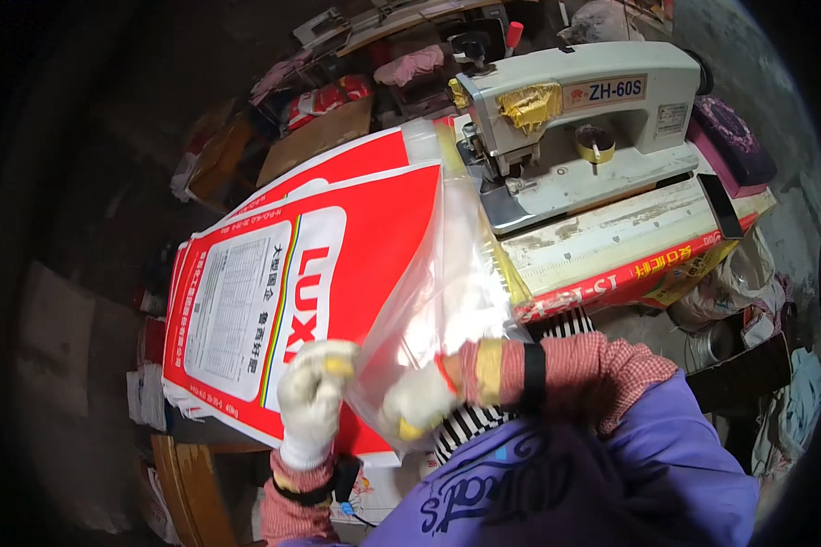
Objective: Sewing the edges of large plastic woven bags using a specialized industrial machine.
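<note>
A red and white printed sack [374, 246] lies on top of a stack of similar sacks. Along its right side a clear plastic liner [447, 273] sticks out, wrinkled and shiny. My right hand [418, 401], in a white glove with yellow fingertips, is closed on the near end of this liner. My left hand [315, 392], gloved the same way, is over the near part of the printed sack, beside the liner's edge. Its fingers are curled, and what they hold, if anything, is hidden.
Beyond the liner stands a white industrial sewing machine [593, 118] on a worn table [611, 237], with a tape roll [595, 144] on its bed. A purple box [730, 141] sits behind it. A wooden stool [187, 483] stands at lower left; cluttered cloth [798, 401] hangs at right.
</note>
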The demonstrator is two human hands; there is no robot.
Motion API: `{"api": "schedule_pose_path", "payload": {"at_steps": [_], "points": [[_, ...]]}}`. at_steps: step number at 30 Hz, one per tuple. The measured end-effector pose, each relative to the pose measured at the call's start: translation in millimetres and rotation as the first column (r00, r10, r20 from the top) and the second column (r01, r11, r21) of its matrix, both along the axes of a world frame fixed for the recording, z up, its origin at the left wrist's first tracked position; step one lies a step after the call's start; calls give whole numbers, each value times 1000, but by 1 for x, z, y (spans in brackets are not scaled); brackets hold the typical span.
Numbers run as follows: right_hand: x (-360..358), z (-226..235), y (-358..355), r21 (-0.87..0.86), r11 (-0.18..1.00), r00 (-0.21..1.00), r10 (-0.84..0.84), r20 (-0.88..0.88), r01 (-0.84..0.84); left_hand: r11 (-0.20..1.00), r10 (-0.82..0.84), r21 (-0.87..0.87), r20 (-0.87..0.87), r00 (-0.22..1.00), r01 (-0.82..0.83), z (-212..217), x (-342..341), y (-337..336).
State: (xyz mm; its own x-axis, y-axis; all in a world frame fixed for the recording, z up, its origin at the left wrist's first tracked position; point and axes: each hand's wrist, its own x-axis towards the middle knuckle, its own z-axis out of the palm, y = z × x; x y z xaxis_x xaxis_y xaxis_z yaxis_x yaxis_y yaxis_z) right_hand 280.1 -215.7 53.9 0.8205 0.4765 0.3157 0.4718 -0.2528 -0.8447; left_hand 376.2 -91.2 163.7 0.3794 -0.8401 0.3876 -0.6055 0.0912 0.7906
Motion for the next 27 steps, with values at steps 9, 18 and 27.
{"api": "schedule_pose_path", "payload": {"at_steps": [9, 18, 27], "points": [[79, -87, -225, 961, -277, 943, -314, -112, 22, 515, -793, 455, -68, 605, 726, -36, -11, 23], [67, -22, -144, 745, 217, 651, -669, -357, 631, 725, -689, 515, 530, 495, 457, 40, 18, -116], [31, 24, -131, 162, 527, 549, -772, -320, 834, 713, -698, 697, 716, 16, -71, 12, 5, -273]]}}
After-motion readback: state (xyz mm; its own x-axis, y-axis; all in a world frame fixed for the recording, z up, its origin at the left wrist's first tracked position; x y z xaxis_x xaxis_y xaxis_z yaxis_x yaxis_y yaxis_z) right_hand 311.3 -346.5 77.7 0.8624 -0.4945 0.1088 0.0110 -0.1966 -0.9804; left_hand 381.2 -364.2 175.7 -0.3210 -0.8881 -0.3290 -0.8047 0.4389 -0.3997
